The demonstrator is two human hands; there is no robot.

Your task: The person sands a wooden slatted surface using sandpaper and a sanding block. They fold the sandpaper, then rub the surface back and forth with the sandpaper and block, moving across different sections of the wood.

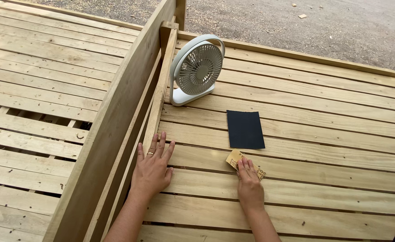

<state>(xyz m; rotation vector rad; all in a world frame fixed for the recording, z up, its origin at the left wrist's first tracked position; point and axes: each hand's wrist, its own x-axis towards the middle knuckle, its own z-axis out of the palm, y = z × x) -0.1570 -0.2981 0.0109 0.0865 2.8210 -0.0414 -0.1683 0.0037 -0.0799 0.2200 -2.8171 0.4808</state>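
Observation:
My left hand [152, 166] lies flat with fingers spread on a wooden slat, right beside the upright timber rail [116, 121]; a ring shows on one finger. My right hand [249, 183] presses a small tan piece of sandpaper [233, 157] against a slat, fingers together on top of it. A dark rectangular sheet of sandpaper [245, 129] lies loose on the slats just beyond my right hand.
A small white table fan [196, 69] stands on the slats at the back, next to the rail. Slatted wooden panels [332, 134] spread on both sides, with gaps in the left one. Gritty ground [296, 27] with wood scraps lies beyond.

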